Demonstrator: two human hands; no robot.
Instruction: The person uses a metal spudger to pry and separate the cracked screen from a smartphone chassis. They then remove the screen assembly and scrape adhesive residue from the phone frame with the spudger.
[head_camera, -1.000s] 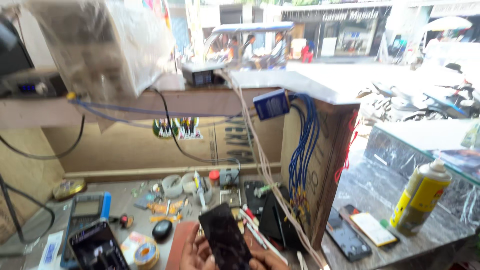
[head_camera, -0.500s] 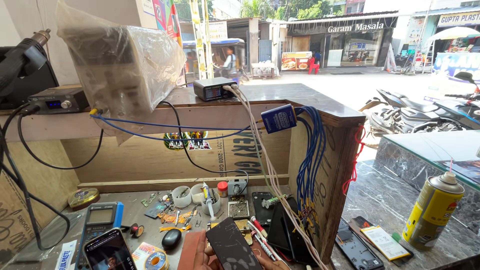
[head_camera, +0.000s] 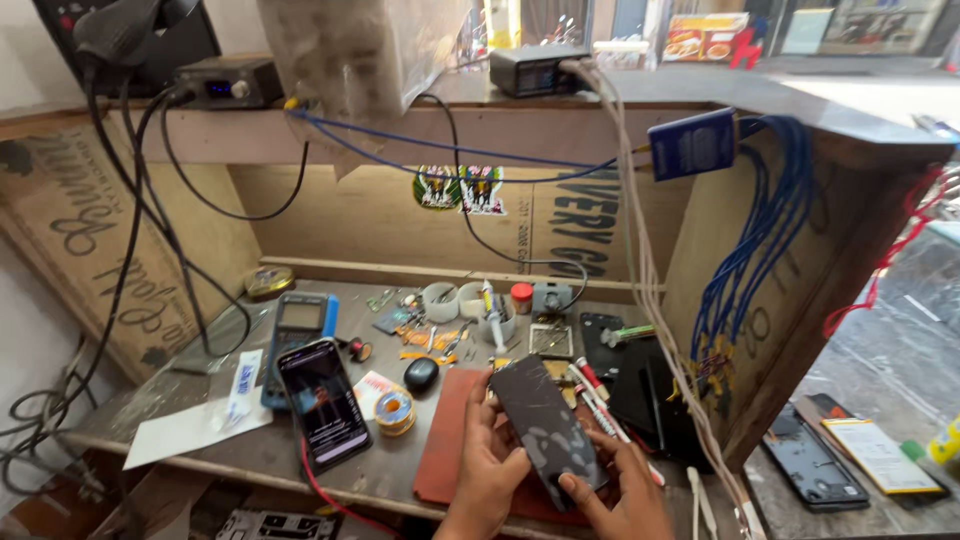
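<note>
— How many phones are on the bench?

— One dark phone (head_camera: 545, 428) is held in both hands over the red mat (head_camera: 450, 450). A second phone (head_camera: 322, 402) with its screen lit lies flat to the left of the mat, on top of a red wire. Two dark phone bodies lie on the glass counter at the right, the nearer one (head_camera: 812, 467) beside a yellow-edged card (head_camera: 878, 454).

— Anything else you can count?

— One blue meter (head_camera: 300, 335) behind the lit phone, one black mouse-shaped lump (head_camera: 421, 374), one roll of solder (head_camera: 396, 410), two white cups (head_camera: 440, 300) near the back, one red-capped bottle (head_camera: 521, 297). Several pens lie just right of the held phone; I can't count them surely.

— And the hands?

— The left hand (head_camera: 490, 460) is curled around the phone's left edge, fingers partly closed, thumb on the glass. The right hand (head_camera: 625, 490) grips the lower right corner, thumb pressed on the face near the bottom, fingers wrapped behind. The phone is tilted, its top leaning away to the left.
</note>
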